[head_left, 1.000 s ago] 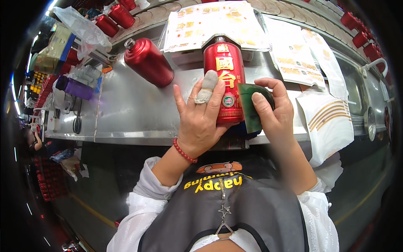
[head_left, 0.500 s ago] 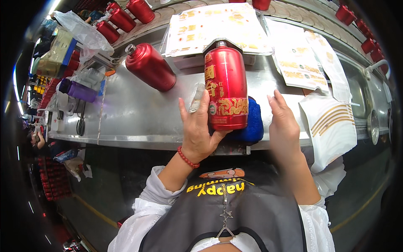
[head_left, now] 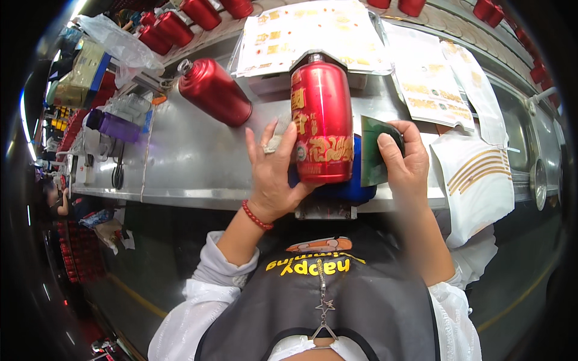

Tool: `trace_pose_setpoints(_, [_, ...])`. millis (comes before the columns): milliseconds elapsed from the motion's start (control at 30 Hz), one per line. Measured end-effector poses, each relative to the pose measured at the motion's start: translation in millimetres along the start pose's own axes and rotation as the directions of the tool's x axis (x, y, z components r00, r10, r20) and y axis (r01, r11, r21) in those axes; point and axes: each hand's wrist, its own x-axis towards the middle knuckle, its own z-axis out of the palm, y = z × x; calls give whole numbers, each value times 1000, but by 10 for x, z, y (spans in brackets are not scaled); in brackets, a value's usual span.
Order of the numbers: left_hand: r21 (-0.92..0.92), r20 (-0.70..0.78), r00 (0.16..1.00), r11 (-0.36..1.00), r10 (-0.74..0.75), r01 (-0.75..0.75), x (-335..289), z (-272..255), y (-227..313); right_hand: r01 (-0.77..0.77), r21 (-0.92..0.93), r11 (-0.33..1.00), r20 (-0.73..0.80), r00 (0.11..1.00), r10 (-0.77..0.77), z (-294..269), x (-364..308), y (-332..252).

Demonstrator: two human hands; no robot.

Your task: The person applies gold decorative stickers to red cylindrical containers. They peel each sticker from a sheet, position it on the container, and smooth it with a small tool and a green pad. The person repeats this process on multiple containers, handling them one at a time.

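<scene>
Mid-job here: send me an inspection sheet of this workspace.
Surface: shiny grey metal worktop
Job's things: glossy red gold-decorated bottle, blue cloth pad beneath; flat translucent green scraper
Clutter: plain-looking red bottle, white gold-printed sheets, purple plastic bottle
Hands: left hand, fingers spread, touches the decorated bottle; right hand grips the scraper
Cables: dark looped item at left, possibly cord; cannot tell
Surroundings: more red bottles behind, metal sink right

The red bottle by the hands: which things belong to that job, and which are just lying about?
Belongs to the job:
- red bottle, with the left hand against it
- green flat tool, in the right hand
- blue pad, under the bottle
- gold-printed sheets, probably

Seems just lying about:
- purple bottle
- clear plastic bag
</scene>
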Motion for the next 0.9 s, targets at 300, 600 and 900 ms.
trace_pose_setpoints(300, [-1, -22, 999, 999, 41, -41, 153, -24, 53, 679, -514, 524, 250, 703, -666, 105, -123, -218])
trace_pose_setpoints(600, [61, 43, 999, 998, -3, 1, 174, -92, 66, 714, -253, 653, 358, 696, -622, 66, -205, -322])
trace_pose_setpoints(900, [-568, 104, 979, 798, -176, 204, 158, 8, -78, -172, 262, 950, 154, 979, 134, 77, -176, -46])
